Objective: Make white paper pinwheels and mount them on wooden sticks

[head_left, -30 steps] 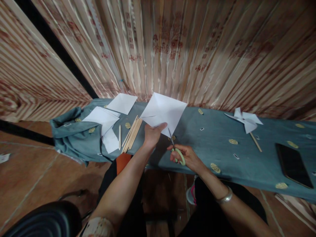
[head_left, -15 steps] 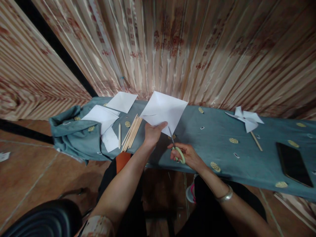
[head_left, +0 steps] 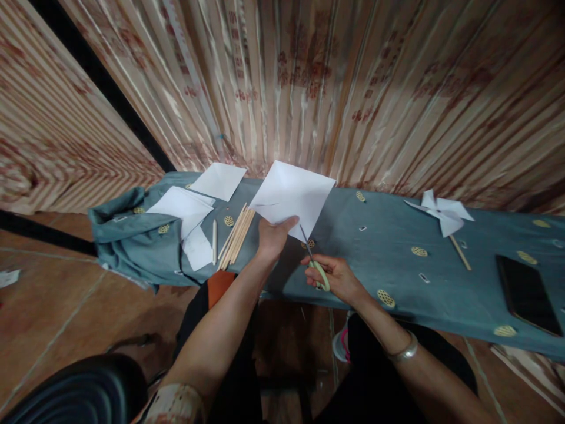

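Note:
A square white sheet of paper [head_left: 295, 191] is pinched in my left hand [head_left: 272, 237], thumb on top near its front edge. One slit shows in the sheet's left part. My right hand [head_left: 333, 275] is closed around the green handles of a pair of scissors [head_left: 318, 272]. The blades meet the paper at its near corner, just right of my left thumb. How far the blades stand apart is hard to make out.
Left on the cloth-covered table [head_left: 353, 259] lie wooden sticks [head_left: 237, 238], a white stick [head_left: 214, 241], a paper square [head_left: 219, 181] and more paper sheets [head_left: 179, 207]. To the right are a paper pinwheel [head_left: 444, 213] on a stick and a black tablet [head_left: 527, 291]. A pleated curtain [head_left: 309, 88] hangs behind.
Hardly anything differs. The scissors and both hands keep nearly the same place at the paper, and the view has shifted very slightly.

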`<action>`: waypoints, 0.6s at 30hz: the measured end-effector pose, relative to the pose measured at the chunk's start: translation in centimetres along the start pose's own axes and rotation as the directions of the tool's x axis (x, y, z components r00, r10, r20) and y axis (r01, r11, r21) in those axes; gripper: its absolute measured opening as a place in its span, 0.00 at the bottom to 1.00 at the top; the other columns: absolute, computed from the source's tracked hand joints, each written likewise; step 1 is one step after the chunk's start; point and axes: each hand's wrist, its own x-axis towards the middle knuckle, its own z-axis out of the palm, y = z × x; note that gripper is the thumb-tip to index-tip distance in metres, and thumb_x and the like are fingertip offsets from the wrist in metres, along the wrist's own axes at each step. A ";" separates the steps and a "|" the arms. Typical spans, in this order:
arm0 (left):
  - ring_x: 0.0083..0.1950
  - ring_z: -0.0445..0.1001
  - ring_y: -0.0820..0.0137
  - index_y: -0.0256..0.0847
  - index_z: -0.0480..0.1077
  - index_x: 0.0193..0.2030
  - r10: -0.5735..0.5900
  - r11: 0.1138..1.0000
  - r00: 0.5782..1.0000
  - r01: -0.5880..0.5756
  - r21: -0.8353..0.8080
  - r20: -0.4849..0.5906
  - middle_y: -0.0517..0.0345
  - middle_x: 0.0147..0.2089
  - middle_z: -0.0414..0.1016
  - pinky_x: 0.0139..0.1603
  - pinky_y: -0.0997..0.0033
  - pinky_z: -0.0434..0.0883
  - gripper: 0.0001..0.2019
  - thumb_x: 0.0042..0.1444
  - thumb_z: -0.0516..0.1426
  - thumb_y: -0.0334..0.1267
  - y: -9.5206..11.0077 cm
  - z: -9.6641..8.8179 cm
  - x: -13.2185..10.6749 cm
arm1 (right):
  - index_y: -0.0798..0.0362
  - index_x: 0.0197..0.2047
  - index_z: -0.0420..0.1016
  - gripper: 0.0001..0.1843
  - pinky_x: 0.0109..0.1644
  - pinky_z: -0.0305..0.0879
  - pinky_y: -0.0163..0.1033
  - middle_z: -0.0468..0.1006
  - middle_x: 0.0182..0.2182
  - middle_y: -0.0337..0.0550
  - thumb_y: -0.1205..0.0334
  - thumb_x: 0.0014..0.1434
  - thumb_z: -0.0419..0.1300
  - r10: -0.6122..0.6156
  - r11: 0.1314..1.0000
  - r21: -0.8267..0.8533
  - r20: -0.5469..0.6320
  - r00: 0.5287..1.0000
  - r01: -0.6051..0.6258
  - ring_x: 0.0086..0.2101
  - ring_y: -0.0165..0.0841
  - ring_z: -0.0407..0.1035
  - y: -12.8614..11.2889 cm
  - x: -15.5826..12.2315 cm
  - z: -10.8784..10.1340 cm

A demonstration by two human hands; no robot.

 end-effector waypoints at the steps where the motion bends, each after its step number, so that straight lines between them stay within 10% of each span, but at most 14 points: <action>1: 0.46 0.78 0.59 0.35 0.77 0.33 0.006 1.000 1.000 -0.006 0.007 0.000 0.52 0.37 0.81 0.52 0.61 0.73 0.15 0.37 0.68 0.37 0.0 0.0 0.0 | 0.54 0.37 0.79 0.25 0.24 0.64 0.32 0.74 0.18 0.34 0.48 0.38 0.74 0.004 1.000 0.004 -0.012 1.000 -0.003 0.20 0.25 0.67 0.1 0.0 0.0; 18: 0.40 0.78 0.62 0.36 0.76 0.30 -0.012 1.000 1.000 0.012 -0.022 0.003 0.53 0.34 0.81 0.43 0.66 0.73 0.10 0.38 0.65 0.36 1.3 0.3 -0.6 | 0.54 0.35 0.78 0.27 0.24 0.64 0.31 0.72 0.18 0.32 0.47 0.34 0.75 0.027 1.000 0.013 -0.037 0.999 -0.026 0.20 0.25 0.67 0.1 0.0 -0.1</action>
